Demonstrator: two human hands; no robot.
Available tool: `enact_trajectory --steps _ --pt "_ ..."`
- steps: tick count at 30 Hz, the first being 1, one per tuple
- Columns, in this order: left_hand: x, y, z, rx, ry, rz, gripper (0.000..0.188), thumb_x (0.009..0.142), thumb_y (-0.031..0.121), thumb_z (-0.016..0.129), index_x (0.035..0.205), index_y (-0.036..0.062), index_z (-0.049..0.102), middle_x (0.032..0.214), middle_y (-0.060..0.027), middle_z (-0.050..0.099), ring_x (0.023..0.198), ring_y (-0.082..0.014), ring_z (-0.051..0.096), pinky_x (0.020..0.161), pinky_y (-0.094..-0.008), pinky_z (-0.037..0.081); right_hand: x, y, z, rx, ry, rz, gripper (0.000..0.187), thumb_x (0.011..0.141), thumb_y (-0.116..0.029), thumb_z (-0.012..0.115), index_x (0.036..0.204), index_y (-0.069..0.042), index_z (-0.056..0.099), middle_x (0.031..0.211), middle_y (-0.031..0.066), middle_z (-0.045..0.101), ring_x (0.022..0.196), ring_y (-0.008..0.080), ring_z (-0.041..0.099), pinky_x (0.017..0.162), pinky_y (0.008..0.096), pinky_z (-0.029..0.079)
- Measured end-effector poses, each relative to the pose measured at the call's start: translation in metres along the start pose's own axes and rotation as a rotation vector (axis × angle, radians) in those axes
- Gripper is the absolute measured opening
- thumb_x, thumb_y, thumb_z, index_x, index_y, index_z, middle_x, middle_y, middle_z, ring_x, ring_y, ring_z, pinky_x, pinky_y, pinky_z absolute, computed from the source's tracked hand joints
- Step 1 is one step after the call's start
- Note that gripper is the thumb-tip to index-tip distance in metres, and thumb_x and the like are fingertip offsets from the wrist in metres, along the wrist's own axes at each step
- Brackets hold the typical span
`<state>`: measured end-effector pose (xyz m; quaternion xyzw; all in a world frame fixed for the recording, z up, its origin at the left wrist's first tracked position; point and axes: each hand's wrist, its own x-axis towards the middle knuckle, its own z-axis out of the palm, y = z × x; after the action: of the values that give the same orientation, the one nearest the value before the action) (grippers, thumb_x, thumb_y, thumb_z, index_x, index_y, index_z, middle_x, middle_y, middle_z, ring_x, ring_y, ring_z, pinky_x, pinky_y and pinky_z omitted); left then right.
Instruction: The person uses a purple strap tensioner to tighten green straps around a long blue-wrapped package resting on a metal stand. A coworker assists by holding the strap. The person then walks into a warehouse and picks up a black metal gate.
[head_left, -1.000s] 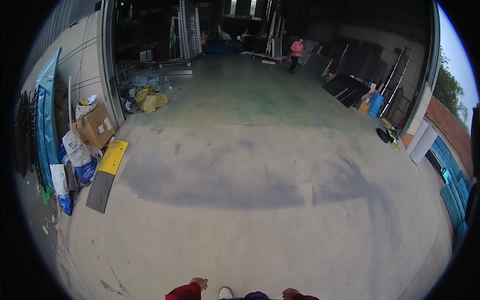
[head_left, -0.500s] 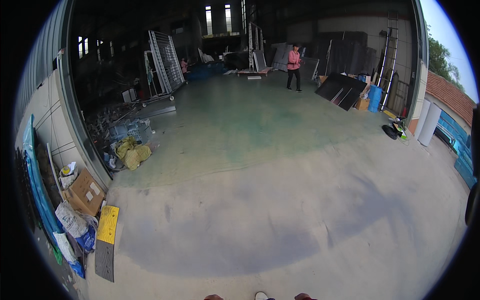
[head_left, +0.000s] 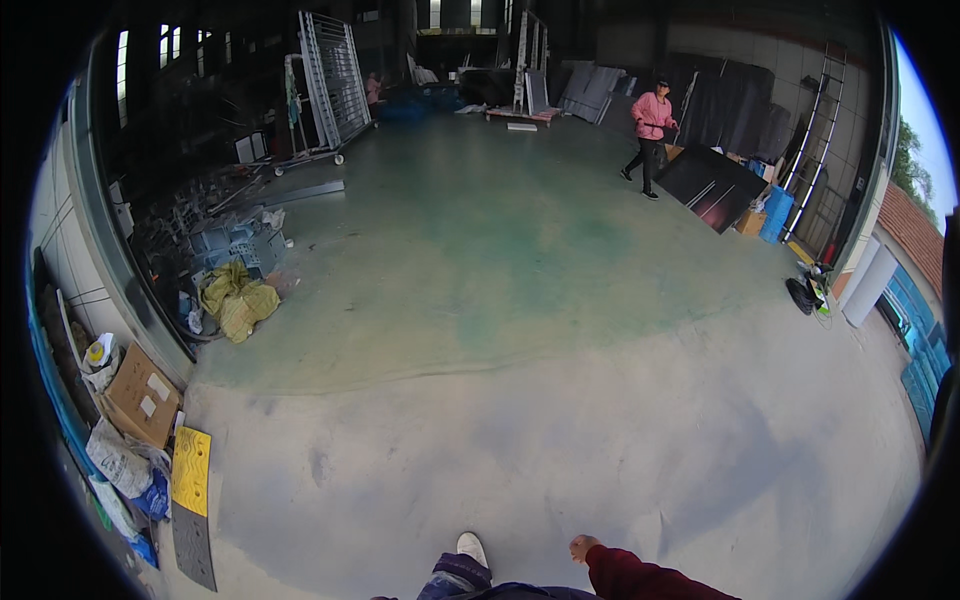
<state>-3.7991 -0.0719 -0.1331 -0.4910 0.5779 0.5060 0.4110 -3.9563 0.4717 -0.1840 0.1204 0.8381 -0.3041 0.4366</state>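
Note:
My right hand swings out ahead of me at the lower edge, low over the concrete floor, with a dark red sleeve behind it. Its fingers look curled in, and no object shows in it. It touches nothing. My left hand is out of the picture. One white shoe of mine points forward, below dark trousers.
Past the wide doorway, a person in a pink jacket walks near a leaning black panel. A yellow sack, a cardboard box and a yellow-black ramp strip line the left. A wheeled metal rack stands farther back.
I have come closer to the doorway. My right hand has swung forward, and my left hand has dropped out of view. The person in pink has come nearer and to the right.

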Motion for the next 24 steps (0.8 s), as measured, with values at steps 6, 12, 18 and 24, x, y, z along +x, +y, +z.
enact_trajectory --steps 6,12,18,24 --pt "-0.018 0.282 0.028 0.123 -0.022 0.224 0.019 0.088 0.021 0.046 0.086 0.0045 0.054 0.070 -0.0068 0.061 0.053 -0.0194 0.058 0.042 -0.0326 0.040 -0.031 -0.036 -0.079 0.071 -0.213 0.290 0.026 0.086 -0.023 0.044 0.087 -0.010 0.066 0.092 0.0056 0.070 0.078 0.0218 0.067 0.061 0.0369 0.053" --pt "-0.046 0.547 0.085 0.249 -0.033 0.622 0.031 0.092 0.033 0.049 0.093 0.0026 0.057 0.086 -0.0074 0.068 0.069 -0.0191 0.068 0.059 -0.0310 0.053 0.016 -0.106 -0.165 0.061 0.153 0.133 0.030 0.086 -0.025 0.047 0.089 -0.007 0.071 0.086 0.0117 0.070 0.075 0.0216 0.068 0.068 0.0355 0.055" --pt "-0.002 0.694 0.117 0.424 -0.084 0.460 0.031 0.092 0.032 0.050 0.091 0.0020 0.058 0.085 -0.0072 0.067 0.072 -0.0198 0.068 0.059 -0.0319 0.053 0.142 -0.170 -0.265 -0.050 -0.055 0.104 0.029 0.088 -0.025 0.046 0.094 -0.008 0.069 0.097 0.0084 0.070 0.086 0.0217 0.067 0.074 0.0364 0.052" --pt "-0.021 0.796 0.078 0.434 -0.159 0.230 0.031 0.092 0.031 0.050 0.089 0.0019 0.057 0.083 -0.0055 0.063 0.068 -0.0203 0.064 0.057 -0.0334 0.050 0.293 -0.248 -0.416 -0.056 -0.050 0.047 0.025 0.088 -0.025 0.049 0.077 -0.009 0.065 0.077 0.0075 0.068 0.063 0.0201 0.065 0.054 0.0379 0.049"
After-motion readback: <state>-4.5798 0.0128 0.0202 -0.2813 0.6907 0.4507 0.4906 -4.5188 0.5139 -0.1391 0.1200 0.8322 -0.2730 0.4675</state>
